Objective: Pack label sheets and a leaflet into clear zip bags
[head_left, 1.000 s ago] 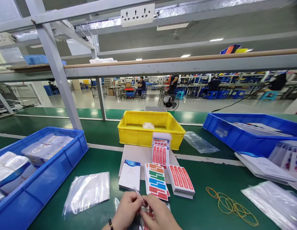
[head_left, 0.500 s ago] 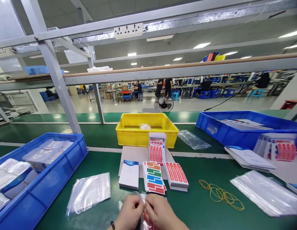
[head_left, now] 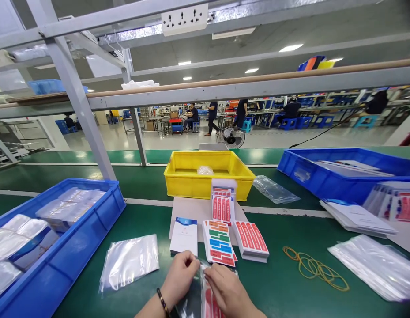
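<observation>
My left hand [head_left: 178, 278] and my right hand [head_left: 226, 289] meet at the bottom centre, both pinched on the top edge of a clear plastic bag [head_left: 200, 295] with red label sheets inside. Just beyond my hands lie a white booklet stack [head_left: 184, 236], a stack of multicoloured label sheets [head_left: 219, 243] and a stack of red label sheets [head_left: 251, 240]. More red label sheets [head_left: 222, 206] stand upright on a grey board [head_left: 193, 211] behind them.
A blue bin [head_left: 62, 247] of bagged packs is at left, clear bags [head_left: 130, 261] beside it. A yellow bin [head_left: 208, 174] sits ahead, a blue bin [head_left: 340, 176] at right, with rubber bands [head_left: 315, 274], booklets [head_left: 357, 216] and more bags [head_left: 377, 265]. People work far behind.
My hands have shifted slightly up and apart along the bag's top edge, and more of the bag with red labels shows. The view has tilted a little.
</observation>
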`<state>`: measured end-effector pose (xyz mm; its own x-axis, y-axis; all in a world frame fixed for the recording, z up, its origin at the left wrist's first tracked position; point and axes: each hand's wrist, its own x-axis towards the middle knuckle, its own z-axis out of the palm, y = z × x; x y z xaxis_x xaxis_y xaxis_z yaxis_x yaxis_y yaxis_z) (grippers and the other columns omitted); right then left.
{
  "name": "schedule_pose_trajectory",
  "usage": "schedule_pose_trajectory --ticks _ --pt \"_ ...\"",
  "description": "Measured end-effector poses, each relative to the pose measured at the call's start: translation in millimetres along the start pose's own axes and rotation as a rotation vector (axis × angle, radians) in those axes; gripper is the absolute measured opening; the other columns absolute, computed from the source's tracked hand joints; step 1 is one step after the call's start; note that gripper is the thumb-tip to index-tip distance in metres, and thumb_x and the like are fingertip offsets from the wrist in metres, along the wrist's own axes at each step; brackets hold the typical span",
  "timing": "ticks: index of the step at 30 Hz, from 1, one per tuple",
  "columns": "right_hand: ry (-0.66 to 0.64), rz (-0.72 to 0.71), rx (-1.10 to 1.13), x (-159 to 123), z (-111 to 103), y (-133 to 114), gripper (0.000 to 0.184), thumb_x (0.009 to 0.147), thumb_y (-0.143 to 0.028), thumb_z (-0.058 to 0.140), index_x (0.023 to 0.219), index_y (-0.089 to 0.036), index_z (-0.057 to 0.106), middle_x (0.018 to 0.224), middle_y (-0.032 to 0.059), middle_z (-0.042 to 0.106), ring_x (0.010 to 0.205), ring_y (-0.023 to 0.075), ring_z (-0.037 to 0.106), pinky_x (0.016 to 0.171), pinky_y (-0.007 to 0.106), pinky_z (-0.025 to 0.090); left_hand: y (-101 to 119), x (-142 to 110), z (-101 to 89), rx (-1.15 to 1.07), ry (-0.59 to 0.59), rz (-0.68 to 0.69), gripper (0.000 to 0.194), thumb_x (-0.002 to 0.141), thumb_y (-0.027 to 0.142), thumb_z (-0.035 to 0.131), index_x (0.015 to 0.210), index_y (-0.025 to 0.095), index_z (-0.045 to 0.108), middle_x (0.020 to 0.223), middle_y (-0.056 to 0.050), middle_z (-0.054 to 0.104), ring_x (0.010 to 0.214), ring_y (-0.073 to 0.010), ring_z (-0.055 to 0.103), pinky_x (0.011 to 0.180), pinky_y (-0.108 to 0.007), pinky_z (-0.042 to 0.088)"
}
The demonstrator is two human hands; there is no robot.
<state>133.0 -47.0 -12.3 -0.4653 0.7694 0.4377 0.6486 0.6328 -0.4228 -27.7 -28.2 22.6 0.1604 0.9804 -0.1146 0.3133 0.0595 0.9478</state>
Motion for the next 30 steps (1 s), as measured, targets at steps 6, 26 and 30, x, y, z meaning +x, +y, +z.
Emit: schedule_pose_trajectory --ticks 6,26,30 --pt "-0.262 0.130 0.297 9 -29 -8 0.017 0.082 -0.020 0.047 0.068 -0.019 0.055 0.066 -0.0003 0.059 0.062 0.0125 0.053 0.056 0.021 0.038 10 -22 -34.1 0.535 -0.216 0.473 0.007 0.071 0.019 0.054 0.071 0.019 0.062 0.076 -0.005 0.059 0.084 -0.0209 0.048 0.081 -0.033 0.032" --pt "-0.093 -0.097 -0.261 49 6 -19 0.023 0.084 -0.017 0.042 0.069 -0.017 0.060 0.073 0.0049 0.056 0.072 0.0179 0.047 0.069 0.033 0.033 -51 -19 -35.5 -0.551 -0.156 -0.360 0.069 0.068 0.076 0.030 0.080 0.013 0.055 0.038 0.006 0.041 0.029 -0.0064 0.030 0.033 -0.019 0.019" --pt "-0.184 -0.095 -0.164 51 -26 -17 0.017 0.082 -0.028 0.051 0.072 -0.022 0.063 0.083 0.0023 0.060 0.081 0.0178 0.050 0.077 0.032 0.034 -50 -13 -30.6 -0.809 -0.208 -0.468 0.050 0.073 0.057 0.049 0.086 0.010 0.058 0.056 -0.007 0.063 0.041 -0.0153 0.056 0.036 -0.022 0.034"
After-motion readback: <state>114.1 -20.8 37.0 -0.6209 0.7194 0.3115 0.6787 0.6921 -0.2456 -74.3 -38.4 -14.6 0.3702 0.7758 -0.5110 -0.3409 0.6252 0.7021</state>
